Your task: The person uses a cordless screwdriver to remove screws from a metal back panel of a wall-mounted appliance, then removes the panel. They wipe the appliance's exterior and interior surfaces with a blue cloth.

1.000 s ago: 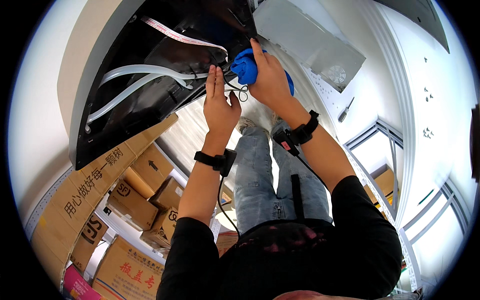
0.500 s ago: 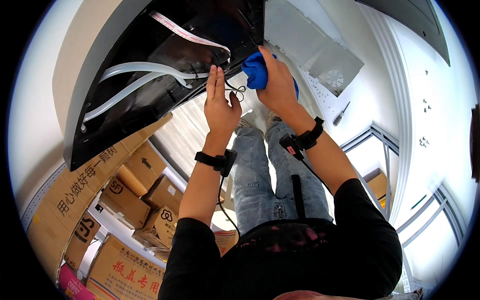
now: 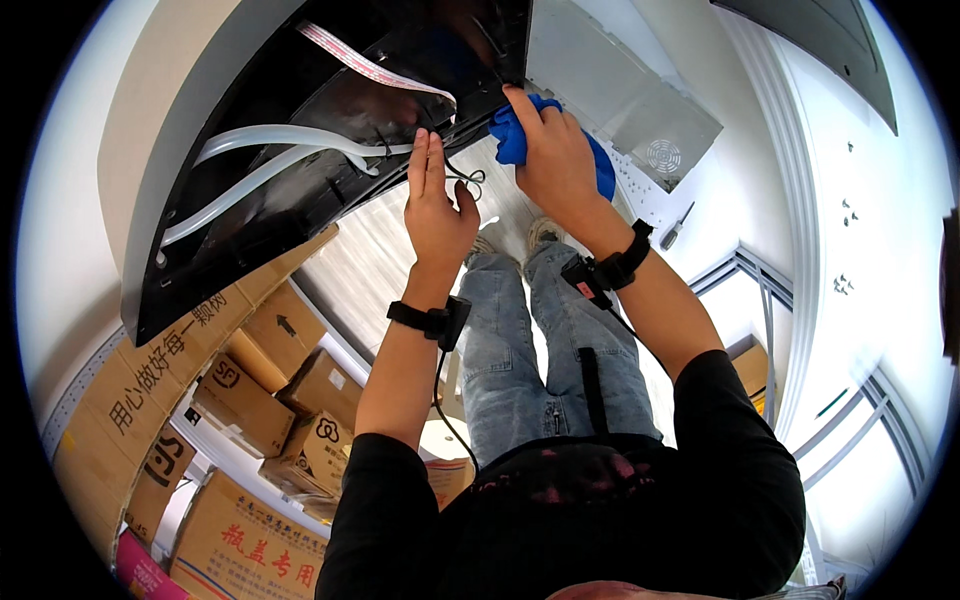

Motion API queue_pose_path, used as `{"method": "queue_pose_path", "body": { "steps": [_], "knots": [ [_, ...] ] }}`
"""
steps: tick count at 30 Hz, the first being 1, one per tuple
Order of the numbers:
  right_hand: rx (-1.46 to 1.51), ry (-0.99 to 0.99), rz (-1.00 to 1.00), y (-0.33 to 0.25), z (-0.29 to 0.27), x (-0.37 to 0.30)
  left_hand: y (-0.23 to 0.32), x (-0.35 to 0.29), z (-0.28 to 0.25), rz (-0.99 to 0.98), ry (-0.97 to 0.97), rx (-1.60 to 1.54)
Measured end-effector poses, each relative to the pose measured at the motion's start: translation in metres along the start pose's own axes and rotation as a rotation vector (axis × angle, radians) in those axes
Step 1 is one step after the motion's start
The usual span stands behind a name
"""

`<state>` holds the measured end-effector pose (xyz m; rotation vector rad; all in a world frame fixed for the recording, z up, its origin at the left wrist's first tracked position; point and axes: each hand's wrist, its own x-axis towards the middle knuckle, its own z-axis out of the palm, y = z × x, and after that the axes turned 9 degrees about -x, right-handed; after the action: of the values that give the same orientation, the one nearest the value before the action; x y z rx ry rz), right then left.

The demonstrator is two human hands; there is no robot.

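Note:
A large black panel (image 3: 420,40) with a pale outer rim stands tilted in front of me. Two translucent hoses (image 3: 265,135) and a flat red-and-white ribbon cable (image 3: 375,70) run across its inside. My left hand (image 3: 438,220) has its fingers stretched out, the tips against the panel's near edge beside the hose end. Thin dark wires (image 3: 468,180) hang in a loop next to its thumb. In my right hand (image 3: 560,165) is a bunched blue cloth (image 3: 509,140), partly hidden by the palm. That hand's index fingertip reaches the panel's lower right corner.
Cardboard boxes (image 3: 275,335) crowd the lower left. At the right, a screwdriver (image 3: 677,228) and scattered small screws (image 3: 843,285) lie on a white surface. A grey metal plate with a round vent (image 3: 663,155) is beyond my right hand.
My right hand, with the blue cloth, has shifted slightly, its index fingertip now at the panel's corner. My left hand stays nearly in place; the view has moved a little.

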<state>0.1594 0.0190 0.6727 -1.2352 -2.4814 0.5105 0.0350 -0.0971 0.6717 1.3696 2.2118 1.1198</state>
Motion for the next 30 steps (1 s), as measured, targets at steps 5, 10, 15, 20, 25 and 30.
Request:
{"method": "queue_pose_path", "body": {
  "steps": [5, 10, 15, 20, 25, 30],
  "knots": [
    [-0.051, -0.029, -0.002, 0.003, 0.001, -0.001, 0.0, 0.0, 0.001, 0.006, 0.006, 0.001],
    [0.075, -0.051, -0.052, 0.004, 0.001, -0.021, -0.001, 0.0, 0.002, 0.032, 0.014, 0.04],
    [0.174, -0.037, 0.01, -0.004, 0.001, -0.023, -0.003, 0.001, 0.001, 0.06, 0.02, 0.047],
    [0.231, 0.016, -0.065, -0.008, -0.004, -0.014, -0.003, -0.001, 0.003, 0.036, 0.026, 0.013],
    [0.267, 0.15, -0.133, -0.022, -0.002, -0.009, -0.004, 0.001, 0.005, 0.089, 0.044, 0.036],
    [0.244, 0.306, -0.203, -0.027, -0.011, -0.01, -0.004, 0.0, 0.002, 0.053, 0.026, -0.008]
  ]
}}
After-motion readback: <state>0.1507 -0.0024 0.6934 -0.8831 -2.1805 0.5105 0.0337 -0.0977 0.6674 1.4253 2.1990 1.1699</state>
